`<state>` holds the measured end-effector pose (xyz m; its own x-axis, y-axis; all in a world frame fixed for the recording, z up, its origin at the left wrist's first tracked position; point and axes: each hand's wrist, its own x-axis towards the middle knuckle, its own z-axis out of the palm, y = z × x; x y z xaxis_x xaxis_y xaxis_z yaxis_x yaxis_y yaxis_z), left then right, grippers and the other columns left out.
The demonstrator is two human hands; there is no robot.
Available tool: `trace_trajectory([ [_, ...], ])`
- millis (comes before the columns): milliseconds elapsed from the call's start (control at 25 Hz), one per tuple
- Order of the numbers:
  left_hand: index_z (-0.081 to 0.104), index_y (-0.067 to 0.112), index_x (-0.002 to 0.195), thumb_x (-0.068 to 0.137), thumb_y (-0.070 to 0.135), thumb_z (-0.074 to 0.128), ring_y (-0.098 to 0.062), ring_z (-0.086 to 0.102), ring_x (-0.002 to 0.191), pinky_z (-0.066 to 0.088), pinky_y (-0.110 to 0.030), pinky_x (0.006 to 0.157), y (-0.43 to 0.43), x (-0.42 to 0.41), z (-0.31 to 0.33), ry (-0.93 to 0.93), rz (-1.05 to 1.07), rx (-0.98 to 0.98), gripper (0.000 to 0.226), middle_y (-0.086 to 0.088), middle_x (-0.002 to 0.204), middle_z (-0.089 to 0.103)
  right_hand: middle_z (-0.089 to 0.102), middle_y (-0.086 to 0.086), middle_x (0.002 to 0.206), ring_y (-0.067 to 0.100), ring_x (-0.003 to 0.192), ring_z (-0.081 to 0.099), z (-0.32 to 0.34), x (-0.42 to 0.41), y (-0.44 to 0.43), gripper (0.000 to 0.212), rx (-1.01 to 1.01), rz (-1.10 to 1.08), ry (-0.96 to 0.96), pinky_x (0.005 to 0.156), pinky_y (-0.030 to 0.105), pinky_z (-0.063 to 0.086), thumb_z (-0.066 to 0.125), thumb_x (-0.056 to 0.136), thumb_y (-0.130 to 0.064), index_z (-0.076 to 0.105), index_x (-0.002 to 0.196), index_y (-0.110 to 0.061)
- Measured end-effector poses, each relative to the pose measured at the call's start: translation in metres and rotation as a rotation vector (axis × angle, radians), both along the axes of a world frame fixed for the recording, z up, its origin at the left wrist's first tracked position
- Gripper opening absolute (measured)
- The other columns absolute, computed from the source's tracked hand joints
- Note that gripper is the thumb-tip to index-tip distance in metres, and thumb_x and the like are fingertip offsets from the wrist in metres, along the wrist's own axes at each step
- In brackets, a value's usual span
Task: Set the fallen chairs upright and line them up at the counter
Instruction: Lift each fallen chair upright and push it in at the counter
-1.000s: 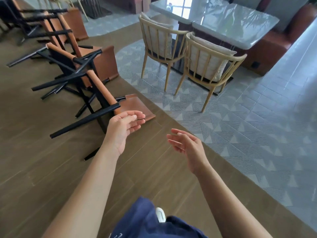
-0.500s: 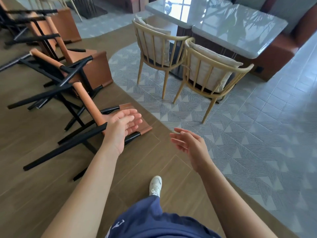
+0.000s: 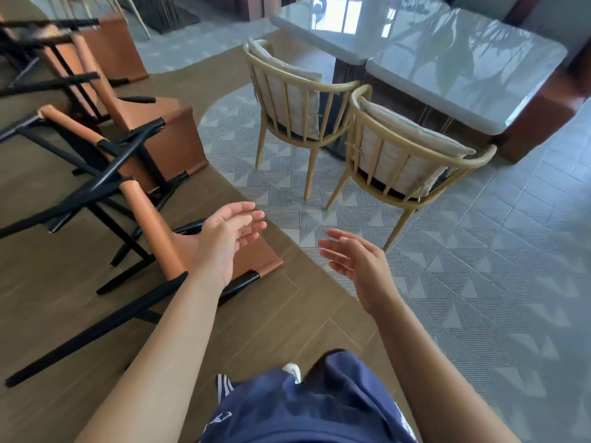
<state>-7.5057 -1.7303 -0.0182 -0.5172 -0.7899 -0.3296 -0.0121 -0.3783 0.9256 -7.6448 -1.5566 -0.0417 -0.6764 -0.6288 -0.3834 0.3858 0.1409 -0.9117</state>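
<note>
Nearby, tan-leather black-legged chair lies toppled; left hand, right hand grips apart, empty

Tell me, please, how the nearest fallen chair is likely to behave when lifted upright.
The nearest fallen chair should stay stiff: its black frame looks like rigid metal. Its long legs may swing awkwardly. It could snag the next fallen chair, whose legs seem to overlap its own.
</note>
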Motion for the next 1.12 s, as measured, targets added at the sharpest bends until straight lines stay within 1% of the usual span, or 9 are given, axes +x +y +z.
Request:
trace_trajectory([
  [120,0.067,0.01,0.101,0.092,-0.001,0.049,-0.024,0.071,0.091,0.057,-0.03,0.08,-0.015,-0.027,-0.004,-0.032,0.051,-0.002,0.023,-0.01,0.098,0.075,0.076,0.008,0.1,0.026,0.102,0.069,-0.003,-0.039,-0.023,0.027,0.004,0.025,-0.021,0.09,0.036,0.049,0.047,0.097,-0.011,0.071,0.109,-0.013],
  [280,0.069,0.01,0.098,0.091,-0.001,0.05,-0.025,0.071,0.093,0.056,-0.031,0.083,-0.031,-0.063,-0.011,-0.054,0.137,0.002,0.023,-0.01,0.097,0.075,0.076,0.007,0.101,0.026,0.104,0.069,-0.009,-0.091,-0.049,0.027,0.015,0.131,-0.007,0.093,0.039,0.05,0.047,0.098,-0.013,0.07,0.111,-0.013],
  [480,0.069,0.008,0.1,0.092,-0.001,0.05,-0.023,0.072,0.092,0.056,-0.032,0.084,-0.041,-0.123,-0.015,-0.071,0.3,0.015,0.022,-0.009,0.097,0.075,0.076,0.006,0.101,0.022,0.098,0.071,-0.008,-0.174,-0.087,0.026,0.03,0.297,0.0,0.084,0.032,0.052,0.047,0.099,-0.015,0.072,0.108,-0.014],
  [680,0.068,0.009,0.098,0.092,-0.001,0.05,-0.022,0.073,0.09,0.055,-0.029,0.078,-0.049,-0.161,-0.026,-0.035,0.469,0.05,0.021,-0.008,0.095,0.075,0.076,0.008,0.101,0.024,0.098,0.071,-0.009,-0.233,-0.124,0.026,0.058,0.444,0.005,0.088,0.038,0.051,0.047,0.099,-0.012,0.072,0.108,-0.013],
  [800,0.069,0.009,0.098,0.091,-0.002,0.051,-0.022,0.073,0.09,0.053,-0.031,0.078,-0.051,-0.174,-0.037,-0.04,0.531,0.071,0.022,-0.008,0.095,0.075,0.076,0.008,0.1,0.025,0.099,0.071,-0.011,-0.256,-0.147,0.026,0.068,0.51,0.001,0.088,0.037,0.05,0.047,0.1,-0.013,0.072,0.108,-0.012],
  [1000,0.07,0.012,0.095,0.092,-0.001,0.05,-0.023,0.072,0.091,0.052,-0.032,0.078,-0.077,-0.181,-0.039,-0.06,0.572,0.064,0.024,-0.007,0.094,0.076,0.076,0.005,0.101,0.023,0.1,0.07,-0.016,-0.269,-0.185,0.026,0.074,0.574,0.005,0.082,0.029,0.054,0.049,0.1,-0.021,0.072,0.108,-0.015],
  [1120,0.071,0.012,0.096,0.092,0.0,0.051,-0.022,0.072,0.091,0.053,-0.03,0.078,-0.106,-0.178,-0.036,-0.078,0.583,0.037,0.024,-0.007,0.095,0.075,0.076,0.005,0.101,0.024,0.101,0.07,-0.018,-0.267,-0.22,0.025,0.079,0.576,-0.014,0.089,0.034,0.052,0.051,0.099,-0.024,0.072,0.109,-0.014],
])
